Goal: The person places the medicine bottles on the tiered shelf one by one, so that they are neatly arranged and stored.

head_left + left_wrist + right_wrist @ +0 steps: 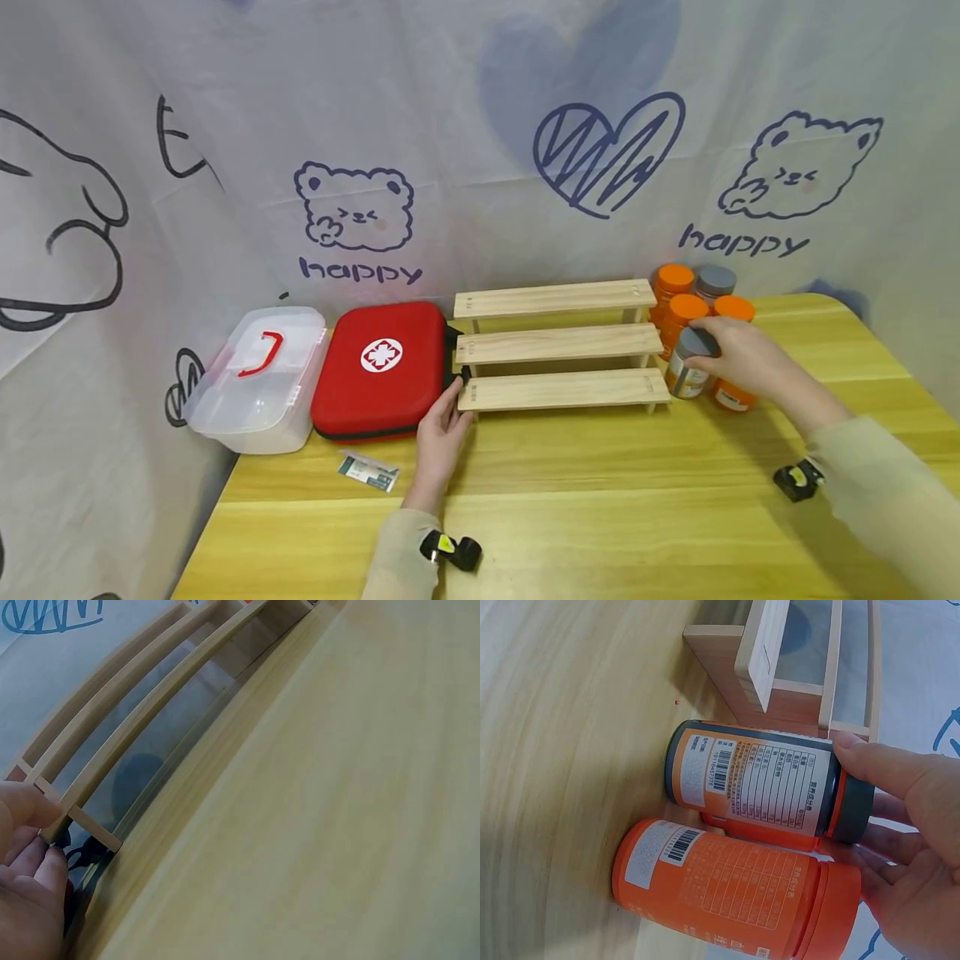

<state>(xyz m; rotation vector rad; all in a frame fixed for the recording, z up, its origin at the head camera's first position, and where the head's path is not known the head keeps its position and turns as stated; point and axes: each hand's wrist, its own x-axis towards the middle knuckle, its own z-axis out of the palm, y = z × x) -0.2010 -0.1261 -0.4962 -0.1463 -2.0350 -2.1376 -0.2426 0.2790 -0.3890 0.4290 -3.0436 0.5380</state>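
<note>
A three-step wooden shelf stands on the table. At its left end my left hand pinches the tip of the lowest board; in the left wrist view, the thumb and fingers of the left hand are at that board end. On the other side my right hand grips the grey cap of a supplement bottle. In the right wrist view this bottle is upright beside an orange bottle, its label showing a barcode and a table. Whether its base touches the table is unclear.
Orange-capped bottles and another grey-capped bottle cluster right of the shelf. A red first-aid case stands left of it, beside a clear plastic box with a red handle. A small printed packet lies in front.
</note>
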